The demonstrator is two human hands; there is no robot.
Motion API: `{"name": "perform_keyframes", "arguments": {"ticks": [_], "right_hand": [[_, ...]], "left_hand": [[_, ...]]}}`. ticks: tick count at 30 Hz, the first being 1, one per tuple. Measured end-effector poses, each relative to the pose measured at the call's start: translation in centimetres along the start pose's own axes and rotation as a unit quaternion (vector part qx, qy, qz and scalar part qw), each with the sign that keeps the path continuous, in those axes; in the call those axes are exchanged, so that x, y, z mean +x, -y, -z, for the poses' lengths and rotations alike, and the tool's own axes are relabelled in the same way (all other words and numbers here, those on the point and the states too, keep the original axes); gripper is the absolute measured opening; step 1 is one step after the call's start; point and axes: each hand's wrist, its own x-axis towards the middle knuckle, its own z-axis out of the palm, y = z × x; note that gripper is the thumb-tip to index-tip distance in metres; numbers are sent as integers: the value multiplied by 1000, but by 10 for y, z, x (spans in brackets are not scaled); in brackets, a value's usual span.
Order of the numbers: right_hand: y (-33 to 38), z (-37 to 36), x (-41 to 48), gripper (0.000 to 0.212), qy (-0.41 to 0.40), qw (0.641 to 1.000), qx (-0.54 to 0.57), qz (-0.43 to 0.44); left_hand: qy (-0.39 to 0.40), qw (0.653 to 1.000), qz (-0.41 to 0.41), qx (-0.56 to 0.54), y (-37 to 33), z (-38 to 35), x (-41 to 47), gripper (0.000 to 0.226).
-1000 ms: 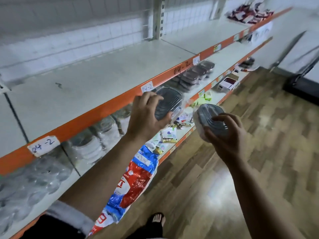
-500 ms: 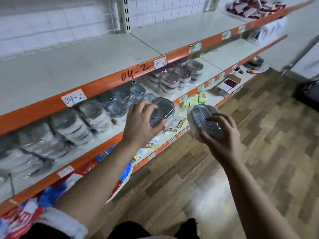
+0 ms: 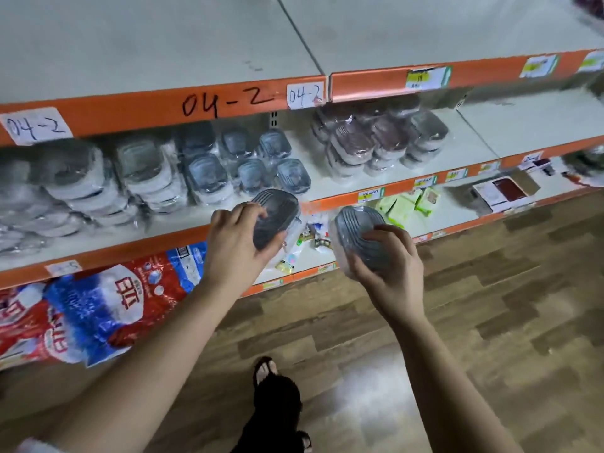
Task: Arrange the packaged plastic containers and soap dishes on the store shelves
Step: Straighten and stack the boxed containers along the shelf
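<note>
Two soap dishes in hand, unshelved; shelf looks mostly stocked.
Left soap dish (image 3: 276, 217), film-wrapped, is gripped by the left hand (image 3: 238, 243) with fingers curled over its near end. It sits at the front lip of the middle shelf (image 3: 330, 179), just in front of the blue-grey dishes (image 3: 255, 165). Right soap dish (image 3: 359, 237) is in the right hand (image 3: 389, 273), thumb and fingers wrapped round it, off the shelf out toward the floor. Looks done: stacked clear containers (image 3: 140, 171) at left, the blue-grey row, a brownish stack (image 3: 369, 142) further right. Left to do: place both held dishes; bare shelf space shows right of the brownish stack. Can't tell whether more stock waits out of view.
</note>
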Motion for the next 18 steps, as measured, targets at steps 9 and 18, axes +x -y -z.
{"name": "perform_keyframes", "arguments": {"ticks": [9,18], "right_hand": [[-53,-81,73,38,72,997,22,31],[-115,-147,131,39,111,989,71,72]], "left_hand": [[9,998,54,44,52,-73,58,51],[-26,988,59,141,104,-139,139,54]]}}
